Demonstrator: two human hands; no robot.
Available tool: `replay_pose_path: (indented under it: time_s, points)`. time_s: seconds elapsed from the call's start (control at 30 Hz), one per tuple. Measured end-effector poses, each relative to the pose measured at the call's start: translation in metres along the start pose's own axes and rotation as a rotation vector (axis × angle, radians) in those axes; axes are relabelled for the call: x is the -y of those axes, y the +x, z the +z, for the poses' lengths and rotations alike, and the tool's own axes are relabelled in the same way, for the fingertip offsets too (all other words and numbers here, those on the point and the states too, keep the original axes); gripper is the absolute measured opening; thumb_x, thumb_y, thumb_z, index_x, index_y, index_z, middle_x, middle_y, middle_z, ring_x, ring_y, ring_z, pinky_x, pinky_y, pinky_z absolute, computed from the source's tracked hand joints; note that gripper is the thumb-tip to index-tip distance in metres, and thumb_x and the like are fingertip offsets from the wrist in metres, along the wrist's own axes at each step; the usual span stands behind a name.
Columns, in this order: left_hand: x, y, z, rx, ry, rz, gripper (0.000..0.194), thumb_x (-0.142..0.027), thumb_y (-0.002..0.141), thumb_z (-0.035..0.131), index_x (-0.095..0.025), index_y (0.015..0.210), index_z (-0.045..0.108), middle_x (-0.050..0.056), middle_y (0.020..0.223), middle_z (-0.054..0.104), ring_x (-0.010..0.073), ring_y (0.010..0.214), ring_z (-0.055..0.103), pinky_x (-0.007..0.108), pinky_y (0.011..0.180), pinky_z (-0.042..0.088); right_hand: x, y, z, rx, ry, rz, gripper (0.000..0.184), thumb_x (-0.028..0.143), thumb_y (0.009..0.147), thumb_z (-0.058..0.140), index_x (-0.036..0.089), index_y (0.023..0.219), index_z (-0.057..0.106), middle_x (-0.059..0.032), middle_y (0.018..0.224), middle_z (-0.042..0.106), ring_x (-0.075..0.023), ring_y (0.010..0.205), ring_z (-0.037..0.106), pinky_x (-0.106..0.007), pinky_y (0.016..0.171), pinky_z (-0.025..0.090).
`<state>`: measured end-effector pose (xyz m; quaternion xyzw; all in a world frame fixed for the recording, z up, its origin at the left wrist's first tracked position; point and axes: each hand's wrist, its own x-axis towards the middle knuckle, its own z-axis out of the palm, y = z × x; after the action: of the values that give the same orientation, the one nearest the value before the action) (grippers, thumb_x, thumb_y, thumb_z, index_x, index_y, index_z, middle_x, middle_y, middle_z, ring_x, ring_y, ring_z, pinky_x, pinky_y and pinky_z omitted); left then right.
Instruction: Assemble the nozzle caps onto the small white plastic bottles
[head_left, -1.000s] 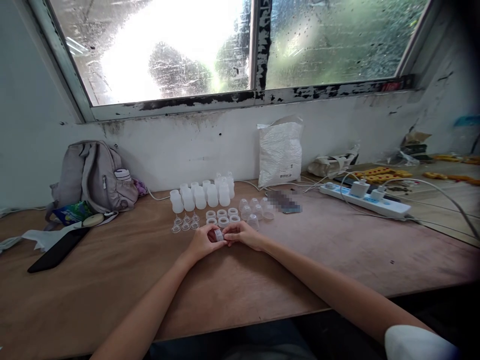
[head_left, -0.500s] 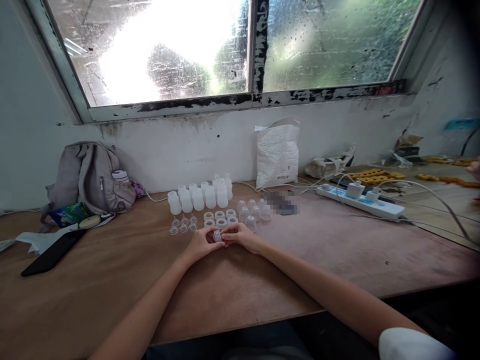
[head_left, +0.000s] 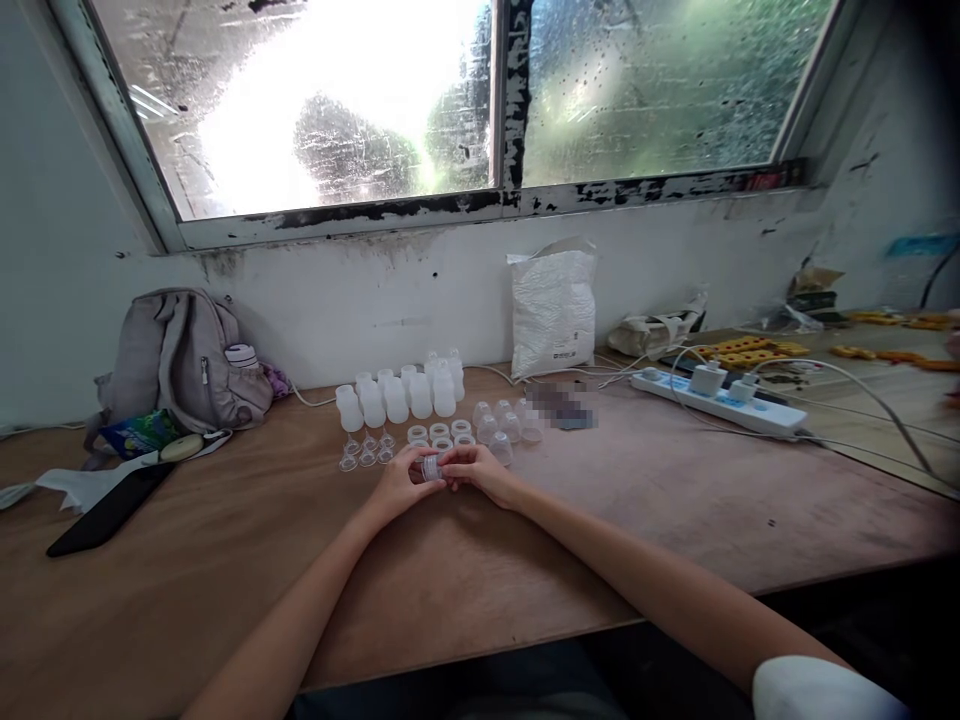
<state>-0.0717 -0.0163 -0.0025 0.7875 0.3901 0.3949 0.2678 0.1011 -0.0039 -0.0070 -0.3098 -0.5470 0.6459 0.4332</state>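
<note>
My left hand is closed around a whitish ribbed screw ring held on its side just above the table. From the right, the fingertips of my right hand pinch at the same ring; whether a nipple sits inside it I cannot make out. Right behind my hands lie several white screw rings in rows. Clear bottle nipples stand in rows on the left. To the right are clear dome caps. White baby bottles stand in rows at the back.
A grey backpack leans on the wall at the left, with a black phone before it. A white plastic bag stands at the back. On the right are a power strip with cables and yellow parts.
The ring has turned slightly between my fingers, showing more of its ribbed side. Both hands stay in nearly the same place, and the view has shifted a little.
</note>
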Motion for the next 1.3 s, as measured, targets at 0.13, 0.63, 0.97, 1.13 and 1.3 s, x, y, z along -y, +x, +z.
replay_pose_path:
  time_s: [0.13,0.63,0.97,1.13,1.3]
  points:
    - [0.000,0.001,-0.001,-0.003,0.012,0.003,0.039,-0.029,0.064,0.066,-0.020,0.101,0.056,0.004,0.097,0.051,0.0149,0.082,0.054,0.025,0.065,0.050,-0.002,0.001,-0.001,0.016,0.009,-0.017,0.027,0.024,0.054,0.072,0.012,0.074,0.059,0.0020,0.058,0.058,-0.0086,0.050,0.055,-0.023,0.051,0.047]
    - [0.003,0.002,-0.004,-0.033,0.095,0.066,0.044,-0.038,0.061,0.069,-0.021,0.100,0.056,0.001,0.086,0.044,0.0116,0.071,0.050,0.026,0.067,0.047,0.000,0.002,0.003,-0.010,-0.392,-0.070,0.039,0.039,0.061,0.067,0.013,0.089,0.058,0.0049,0.054,0.054,-0.0040,0.037,0.042,-0.018,0.037,0.030]
    - [0.007,0.003,-0.008,-0.046,0.019,0.044,0.035,-0.035,0.057,0.072,-0.018,0.084,0.057,0.002,0.088,0.046,0.0137,0.078,0.052,0.029,0.071,0.049,0.008,0.000,0.005,0.056,-0.531,-0.031,0.042,0.045,0.064,0.064,0.011,0.088,0.064,0.0066,0.040,0.044,-0.0049,0.035,0.034,-0.018,0.037,0.024]
    - [0.004,0.003,-0.008,-0.042,0.042,0.074,0.035,-0.032,0.056,0.073,-0.017,0.083,0.055,0.002,0.088,0.048,0.0142,0.078,0.052,0.029,0.070,0.049,0.002,0.002,0.003,0.038,-0.402,-0.038,0.039,0.040,0.060,0.068,0.013,0.087,0.058,0.0046,0.056,0.053,-0.0037,0.039,0.043,-0.017,0.038,0.032]
    - [0.001,0.002,-0.012,0.013,0.054,0.092,0.028,-0.027,0.066,0.065,-0.018,0.090,0.055,0.004,0.093,0.053,0.0152,0.085,0.054,0.028,0.075,0.047,-0.001,0.002,0.005,0.003,-0.243,0.013,0.042,0.036,0.058,0.070,0.017,0.089,0.049,0.0006,0.072,0.056,-0.0069,0.046,0.052,-0.016,0.033,0.038]
